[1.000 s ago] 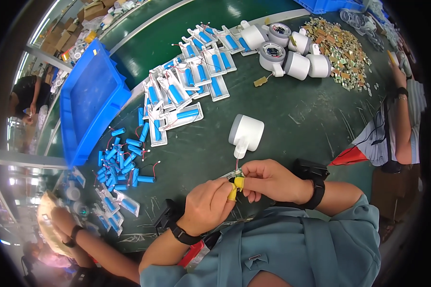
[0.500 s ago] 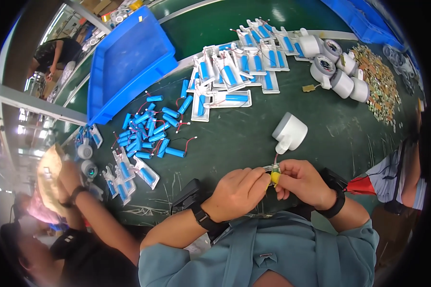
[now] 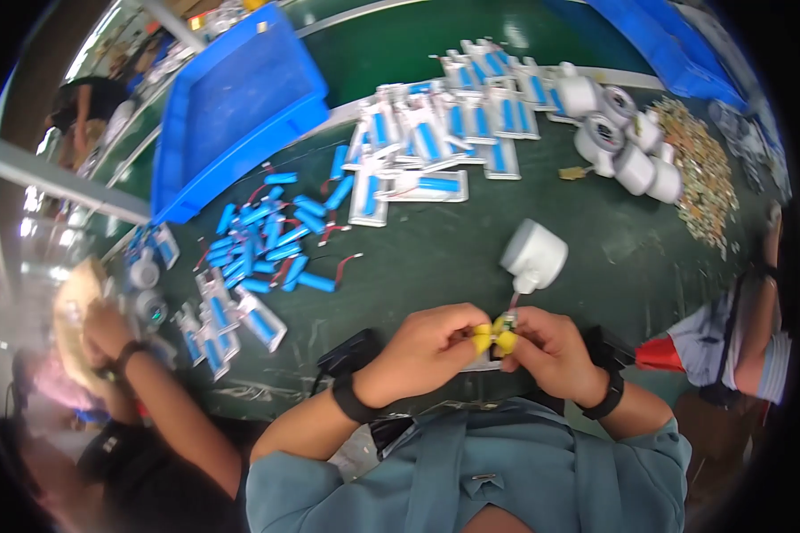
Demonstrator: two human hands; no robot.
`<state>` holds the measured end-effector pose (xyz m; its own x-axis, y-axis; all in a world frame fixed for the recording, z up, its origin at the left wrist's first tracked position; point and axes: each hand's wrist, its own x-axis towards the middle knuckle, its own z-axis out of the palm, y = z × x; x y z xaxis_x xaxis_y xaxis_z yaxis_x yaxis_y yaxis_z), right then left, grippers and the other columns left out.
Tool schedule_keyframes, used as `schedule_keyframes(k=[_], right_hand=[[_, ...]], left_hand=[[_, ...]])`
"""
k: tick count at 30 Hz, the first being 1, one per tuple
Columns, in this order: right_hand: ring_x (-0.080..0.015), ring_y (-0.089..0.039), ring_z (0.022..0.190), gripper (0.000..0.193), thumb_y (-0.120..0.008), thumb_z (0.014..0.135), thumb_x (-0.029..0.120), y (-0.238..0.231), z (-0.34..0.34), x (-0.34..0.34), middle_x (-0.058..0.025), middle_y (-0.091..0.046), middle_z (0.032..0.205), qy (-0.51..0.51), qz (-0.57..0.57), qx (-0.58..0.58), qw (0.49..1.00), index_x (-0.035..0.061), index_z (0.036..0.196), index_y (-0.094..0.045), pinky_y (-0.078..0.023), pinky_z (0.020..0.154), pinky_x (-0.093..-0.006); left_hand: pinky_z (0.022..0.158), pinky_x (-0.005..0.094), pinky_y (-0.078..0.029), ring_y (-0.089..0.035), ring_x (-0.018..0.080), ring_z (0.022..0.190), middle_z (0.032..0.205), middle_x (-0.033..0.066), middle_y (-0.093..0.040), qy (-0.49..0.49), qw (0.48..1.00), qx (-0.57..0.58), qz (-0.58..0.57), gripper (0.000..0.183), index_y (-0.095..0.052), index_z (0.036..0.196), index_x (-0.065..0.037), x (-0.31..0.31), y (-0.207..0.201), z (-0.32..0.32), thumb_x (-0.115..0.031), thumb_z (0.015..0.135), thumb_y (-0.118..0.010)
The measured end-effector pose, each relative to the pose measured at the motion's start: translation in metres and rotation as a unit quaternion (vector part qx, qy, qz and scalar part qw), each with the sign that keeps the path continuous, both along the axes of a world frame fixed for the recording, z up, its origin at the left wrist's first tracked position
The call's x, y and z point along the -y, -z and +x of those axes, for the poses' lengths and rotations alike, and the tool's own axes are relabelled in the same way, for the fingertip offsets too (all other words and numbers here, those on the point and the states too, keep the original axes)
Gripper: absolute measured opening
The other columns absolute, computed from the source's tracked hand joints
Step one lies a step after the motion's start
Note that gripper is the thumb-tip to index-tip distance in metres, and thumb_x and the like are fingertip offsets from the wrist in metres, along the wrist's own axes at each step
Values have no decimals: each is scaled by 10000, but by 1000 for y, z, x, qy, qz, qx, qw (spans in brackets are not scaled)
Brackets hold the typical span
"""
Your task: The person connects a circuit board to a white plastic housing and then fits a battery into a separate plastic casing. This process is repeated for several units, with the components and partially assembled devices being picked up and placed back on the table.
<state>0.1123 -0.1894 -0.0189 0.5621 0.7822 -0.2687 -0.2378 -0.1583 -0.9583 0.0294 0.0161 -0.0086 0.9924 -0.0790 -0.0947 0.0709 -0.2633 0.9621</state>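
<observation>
At the near edge of the table my left hand [image 3: 427, 351] and my right hand [image 3: 553, 351] meet with pinched fingertips. Yellow covers, apparently finger cots, show at the tips of both. Between them is a small green circuit board [image 3: 510, 318], partly hidden by the fingers; my right hand pinches it. What the left fingertips grip is too small to make out. A thin reddish wire [image 3: 514, 300] runs from the board to a white round housing [image 3: 535, 256] with a short neck, lying just beyond my hands. Below the fingertips, a pale flat piece [image 3: 482, 362] is partly covered.
Loose blue battery cells [image 3: 271, 235] with wires lie left, near white trays holding blue cells [image 3: 427, 138]. White housings [image 3: 633, 163] and a heap of small circuit boards [image 3: 698, 169] sit right. A blue bin [image 3: 240, 107] stands far left. A co-worker's arm [image 3: 173, 400] is at left.
My left hand's fingers have drawn back slightly and now pinch with a yellow tip showing. The housing has shifted slightly toward me in view. The co-worker's hands at left have moved.
</observation>
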Motion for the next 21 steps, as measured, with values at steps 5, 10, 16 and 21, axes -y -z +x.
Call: schedule_keyframes(k=[5,10,16,21], right_hand=[[-84,-643,703,194,-487,960,38,3,3,-3,-53,-675,897,-20,36,-11,999,-13,1122,-581,-540,653,-240],[-73,-626,663,155,-490,951,38,-6,5,2,-47,-672,846,-41,-27,-3,999,4,1066,-587,-505,588,-240],[-80,-623,624,116,-508,905,27,-4,5,-1,-57,-672,789,-49,-32,36,998,1,990,-584,-478,555,-250],[-87,-626,615,130,-505,883,8,-6,4,-2,-59,-673,780,-40,-35,42,998,-3,984,-587,-481,556,-251]], left_hand=[[564,211,-401,-493,42,637,817,11,-579,-36,998,-38,-26,171,-644,997,-9,1,-2,-3,24,831,-623],[524,216,-339,-418,43,580,794,4,-552,-44,997,39,45,187,-648,965,-12,1,-2,0,49,788,-643],[514,222,-336,-408,54,558,793,11,-554,-40,996,64,57,208,-644,943,-14,4,0,0,51,746,-644],[506,224,-334,-405,57,549,796,16,-558,-48,993,83,63,212,-643,940,-15,5,1,0,47,738,-650]])
